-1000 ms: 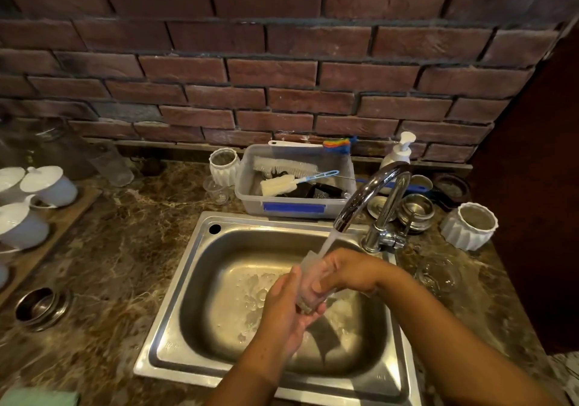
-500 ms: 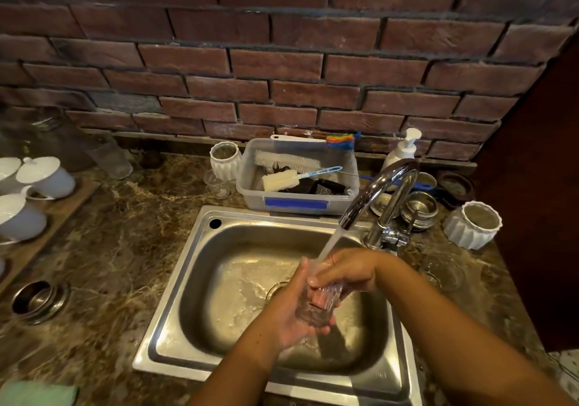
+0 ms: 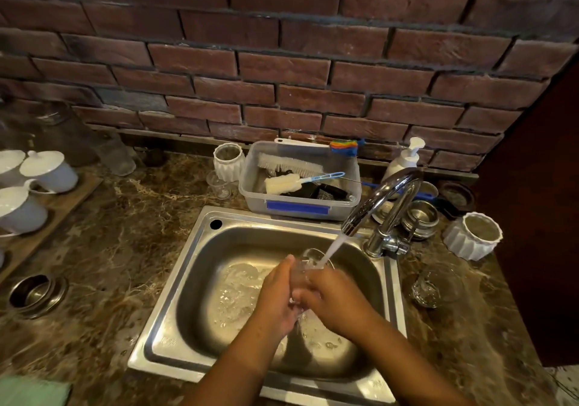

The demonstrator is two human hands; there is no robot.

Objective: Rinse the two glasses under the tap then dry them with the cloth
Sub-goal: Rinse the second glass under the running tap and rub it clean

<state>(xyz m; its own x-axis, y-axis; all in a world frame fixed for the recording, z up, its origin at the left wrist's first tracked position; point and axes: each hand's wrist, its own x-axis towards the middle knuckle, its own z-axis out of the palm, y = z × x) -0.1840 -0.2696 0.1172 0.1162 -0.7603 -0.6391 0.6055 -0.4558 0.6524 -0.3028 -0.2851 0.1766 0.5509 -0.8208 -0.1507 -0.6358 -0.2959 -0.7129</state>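
The left hand (image 3: pixel 275 296) and right hand (image 3: pixel 332 296) together clasp a glass (image 3: pixel 303 263) over the sink (image 3: pixel 175 327), its mouth seemingly tipped up into the tap (image 3: pixel 376 195) stream. The second glass (image 3: pixel 429 286) sits on the worktop (image 3: pixel 125 249) right of the sink, nearer the right hand.

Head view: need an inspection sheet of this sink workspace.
Surface: brown marbled stone counter; wet stainless steel sink.
Job's things: clear drinking glass under running chrome tap; second clear glass on counter right of sink; green cloth at bottom-left corner.
Clutter: clear plastic tub of brushes, white pump bottle, white lidded cups, white ribbed pot.
Grippers: left hand and right hand both grip the drinking glass.
Cables: nothing seen.
Surroundings: red brick wall.
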